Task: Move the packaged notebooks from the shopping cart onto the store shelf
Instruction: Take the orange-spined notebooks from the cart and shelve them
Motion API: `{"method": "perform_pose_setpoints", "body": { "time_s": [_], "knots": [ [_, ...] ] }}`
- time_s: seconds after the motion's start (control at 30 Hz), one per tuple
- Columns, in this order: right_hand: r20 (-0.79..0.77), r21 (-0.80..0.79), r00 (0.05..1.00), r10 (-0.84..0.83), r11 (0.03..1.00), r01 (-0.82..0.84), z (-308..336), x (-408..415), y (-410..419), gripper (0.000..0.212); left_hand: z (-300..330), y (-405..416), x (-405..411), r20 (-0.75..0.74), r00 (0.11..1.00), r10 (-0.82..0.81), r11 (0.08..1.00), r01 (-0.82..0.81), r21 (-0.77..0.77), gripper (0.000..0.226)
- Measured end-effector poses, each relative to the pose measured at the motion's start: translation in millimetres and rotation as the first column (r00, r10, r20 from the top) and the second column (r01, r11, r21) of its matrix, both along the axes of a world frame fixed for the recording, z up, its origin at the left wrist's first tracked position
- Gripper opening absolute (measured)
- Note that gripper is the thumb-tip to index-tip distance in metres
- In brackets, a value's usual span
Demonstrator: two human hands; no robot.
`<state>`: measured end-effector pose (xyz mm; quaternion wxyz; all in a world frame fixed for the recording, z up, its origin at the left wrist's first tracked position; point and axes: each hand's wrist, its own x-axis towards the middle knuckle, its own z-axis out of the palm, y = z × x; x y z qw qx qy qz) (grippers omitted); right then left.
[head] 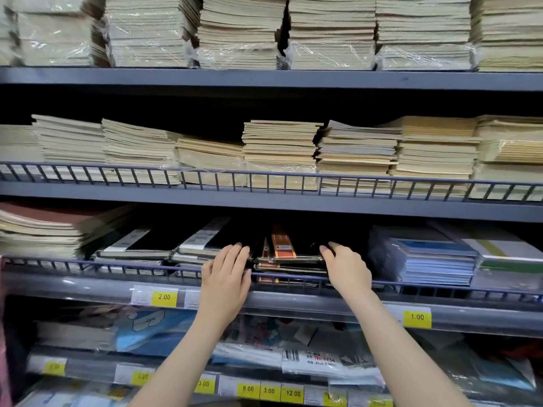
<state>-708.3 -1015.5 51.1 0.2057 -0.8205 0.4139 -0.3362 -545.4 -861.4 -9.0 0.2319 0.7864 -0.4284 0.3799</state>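
Observation:
A small stack of packaged notebooks (289,259), black with orange bands and clear wrap, lies on the third shelf (293,304) behind its low wire rail. My left hand (227,277) reaches over the rail and presses flat against the stack's left side, fingers together. My right hand (345,267) holds the stack's right edge, fingertips curled onto the top package. Both forearms come up from the bottom of the view. The shopping cart is out of sight.
Black notebooks with white labels (164,245) lie left of the stack, blue wrapped pads (432,259) to its right. Cream notebook stacks (279,148) fill the two shelves above. Yellow price tags (164,297) line the shelf front. Mixed stationery sits on the lower shelves.

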Motion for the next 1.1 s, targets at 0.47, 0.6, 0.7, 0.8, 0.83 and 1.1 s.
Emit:
{"method": "perform_pose_setpoints", "body": {
  "time_s": [0.47,0.6,0.7,0.8,0.83,1.1],
  "knots": [
    [0.082,-0.175,0.985,0.151,0.975,-0.135,-28.4,-31.7,22.9,0.033,8.0,-2.6,-3.2,-0.097,0.995,0.007,0.999,-0.003,0.039,0.041],
    [0.001,-0.121,0.976,0.217,0.969,-0.215,-17.6,-42.6,39.9,0.031,38.0,8.3,-11.6,-0.117,0.993,0.031,0.988,-0.013,0.153,0.041],
    [-0.204,0.015,0.926,0.317,0.947,-0.321,2.6,-46.4,43.4,0.025,67.3,24.1,-24.7,-0.152,0.988,0.012,0.974,0.023,0.227,0.037],
    [-0.386,0.197,0.799,0.462,0.887,-0.418,39.5,-54.6,51.1,0.025,93.7,52.3,-46.8,-0.317,0.948,-0.029,0.936,0.138,0.325,0.030],
    [-0.420,0.257,0.752,0.508,0.861,-0.438,54.2,-59.0,56.1,0.025,102.2,64.5,-55.7,-0.390,0.920,-0.043,0.923,0.187,0.337,0.026],
    [-0.402,0.476,0.624,0.670,0.735,-0.483,180.2,-116.1,132.2,0.021,214.2,185.2,-141.5,-0.700,0.711,0.058,0.904,0.260,0.339,0.029]
  ]
}}
